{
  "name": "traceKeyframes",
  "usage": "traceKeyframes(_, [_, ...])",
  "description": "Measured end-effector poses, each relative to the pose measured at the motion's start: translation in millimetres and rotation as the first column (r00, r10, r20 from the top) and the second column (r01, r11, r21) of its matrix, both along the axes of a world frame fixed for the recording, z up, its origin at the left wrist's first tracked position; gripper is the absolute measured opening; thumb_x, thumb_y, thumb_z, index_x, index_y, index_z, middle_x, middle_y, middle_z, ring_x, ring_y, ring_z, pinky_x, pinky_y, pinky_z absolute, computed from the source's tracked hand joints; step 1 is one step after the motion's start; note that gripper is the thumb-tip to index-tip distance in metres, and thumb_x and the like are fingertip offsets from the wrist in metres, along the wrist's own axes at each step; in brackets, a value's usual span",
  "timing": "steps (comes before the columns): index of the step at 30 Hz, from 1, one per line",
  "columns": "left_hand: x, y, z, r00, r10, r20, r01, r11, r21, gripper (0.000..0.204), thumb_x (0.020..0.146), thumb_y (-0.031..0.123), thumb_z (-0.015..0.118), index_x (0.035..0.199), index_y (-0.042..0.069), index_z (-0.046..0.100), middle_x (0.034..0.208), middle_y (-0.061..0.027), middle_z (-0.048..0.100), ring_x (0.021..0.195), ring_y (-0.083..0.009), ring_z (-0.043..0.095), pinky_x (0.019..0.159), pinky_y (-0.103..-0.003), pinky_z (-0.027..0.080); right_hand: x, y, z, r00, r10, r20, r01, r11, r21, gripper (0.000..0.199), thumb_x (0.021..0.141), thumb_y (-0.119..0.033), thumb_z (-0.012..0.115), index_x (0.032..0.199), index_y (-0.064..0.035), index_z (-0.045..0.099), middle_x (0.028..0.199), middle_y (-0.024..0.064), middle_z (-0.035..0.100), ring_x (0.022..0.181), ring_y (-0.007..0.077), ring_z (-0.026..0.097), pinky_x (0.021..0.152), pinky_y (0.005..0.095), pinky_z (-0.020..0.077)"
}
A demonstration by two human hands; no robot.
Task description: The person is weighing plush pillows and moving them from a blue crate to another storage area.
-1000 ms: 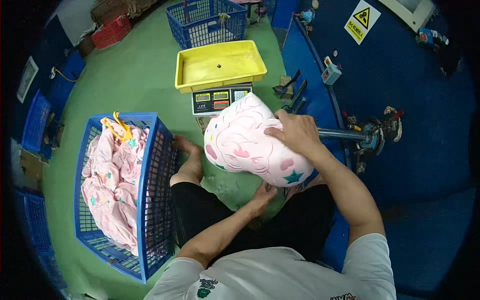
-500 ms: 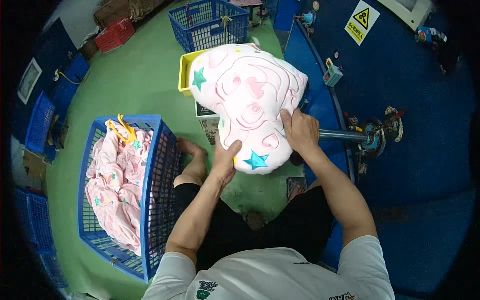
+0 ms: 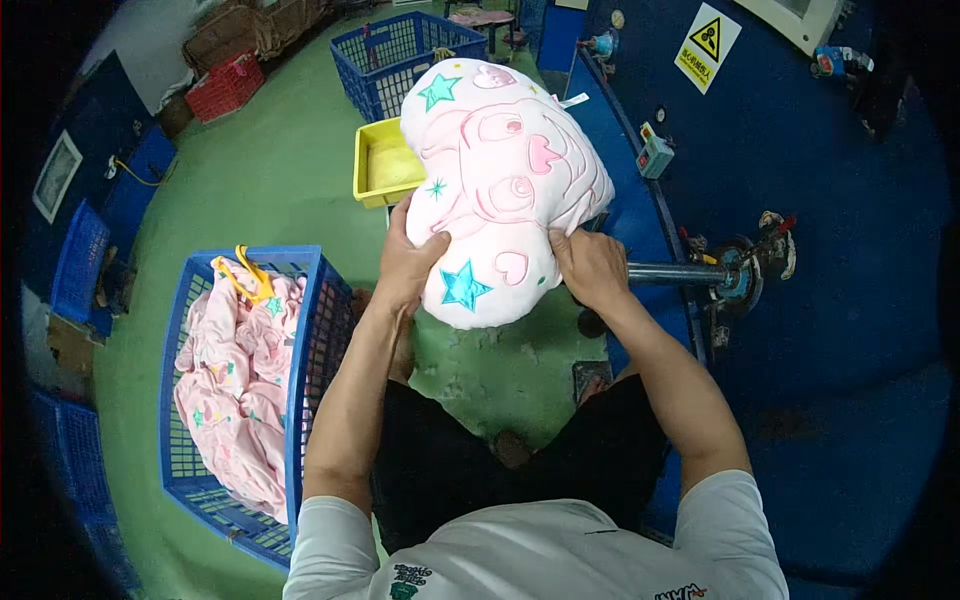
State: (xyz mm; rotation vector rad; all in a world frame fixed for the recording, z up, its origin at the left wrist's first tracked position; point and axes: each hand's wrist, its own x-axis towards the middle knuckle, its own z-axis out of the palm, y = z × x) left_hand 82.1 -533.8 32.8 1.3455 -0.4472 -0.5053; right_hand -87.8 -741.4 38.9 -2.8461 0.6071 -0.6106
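Note:
A plump pale pink plush cushion (image 3: 480,228), with an embroidered animal face, hearts and shiny teal stars, is held up in front of me. My left hand (image 3: 408,265) is closed on its left edge, thumb on top and fingers hidden underneath. At the cushion's lower right edge, my right hand (image 3: 595,268) grips the fabric. A horizontal metal tube (image 3: 672,273) comes out of the blue machine and its visible part ends behind my right hand. Whether the tube enters the cushion cannot be seen. A small white tag (image 3: 573,100) sticks out from the upper right edge.
To my left stands a blue plastic basket (image 3: 300,400) full of limp pink covers (image 3: 235,400), with a yellow strap-like piece on top. A yellow bin (image 3: 385,165) and another blue basket (image 3: 400,60) lie beyond. On the right, the blue machine (image 3: 800,400) carries a control box (image 3: 654,155).
The cushion has turned and shifted slightly up, uncovering more of the yellow bin. My left hand has moved left and up with its edge. My right hand keeps nearly the same place.

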Motion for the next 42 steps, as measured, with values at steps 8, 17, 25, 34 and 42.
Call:
traceKeyframes(8, [19, 37, -9, 0.964, 0.193, 0.182, -0.175, 0.978, -0.109, 0.065, 0.087, -0.002, 0.06, 0.147, 0.004, 0.038, 0.135, -0.024, 0.052, 0.111, -0.0311, 0.06, 0.09, -0.036, 0.055, -10, 2, 10, 0.96, 0.28, -0.014, -0.28, 0.958, -0.064, 0.053, 0.101, -0.051, 0.047, 0.091, -0.0017, 0.065, 0.072, 0.0137, 0.069, 0.054, 0.0341, 0.063, 0.051, 0.0457, 0.0481])
traceKeyframes(17, [110, -33, -34, 0.889, 0.452, 0.076, -0.441, 0.889, -0.124, 0.064, 0.091, 0.01, 0.066, 0.146, -0.003, 0.036, 0.133, -0.0263, 0.053, 0.109, -0.029, 0.061, 0.087, -0.032, 0.055, -4, 9, 13, 0.948, 0.249, -0.199, -0.268, 0.96, -0.077, 0.045, 0.096, -0.051, 0.056, 0.109, -0.0086, 0.065, 0.079, 0.0061, 0.071, 0.062, 0.028, 0.066, 0.056, 0.0409, 0.0491])
traceKeyframes(25, [110, -48, -27, 0.92, 0.321, -0.226, -0.328, 0.945, 0.008, 0.068, 0.096, 0.029, 0.065, 0.144, -0.007, 0.033, 0.117, -0.0223, 0.058, 0.094, -0.0232, 0.063, 0.073, -0.03, 0.055, -5, 8, 13, 0.955, 0.21, -0.21, -0.227, 0.972, -0.061, 0.043, 0.095, -0.048, 0.059, 0.111, -0.01, 0.068, 0.074, 0.0059, 0.07, 0.064, 0.0278, 0.067, 0.06, 0.0404, 0.0495])
traceKeyframes(34, [-36, 79, -191, 0.906, 0.076, -0.415, 0.007, 0.98, 0.197, 0.053, 0.099, 0.024, 0.063, 0.14, -0.003, 0.043, 0.104, -0.0146, 0.063, 0.074, -0.0182, 0.063, 0.061, -0.027, 0.052, -5, 8, 24, 0.93, 0.163, -0.329, -0.171, 0.985, 0.003, 0.046, 0.099, -0.052, 0.053, 0.116, -0.0111, 0.067, 0.078, 0.0102, 0.073, 0.068, 0.0299, 0.069, 0.063, 0.0431, 0.0519])
traceKeyframes(42, [-90, 89, -227, 0.914, -0.245, -0.324, 0.342, 0.895, 0.287, 0.052, 0.098, 0.021, 0.065, 0.14, -0.001, 0.046, 0.099, -0.0137, 0.063, 0.082, -0.018, 0.061, 0.07, -0.029, 0.049, 14, -3, 33, 0.929, 0.257, -0.265, -0.09, 0.854, 0.513, 0.047, 0.103, -0.044, 0.052, 0.131, -0.0069, 0.06, 0.103, 0.0114, 0.071, 0.088, 0.0246, 0.068, 0.074, 0.0378, 0.0521])
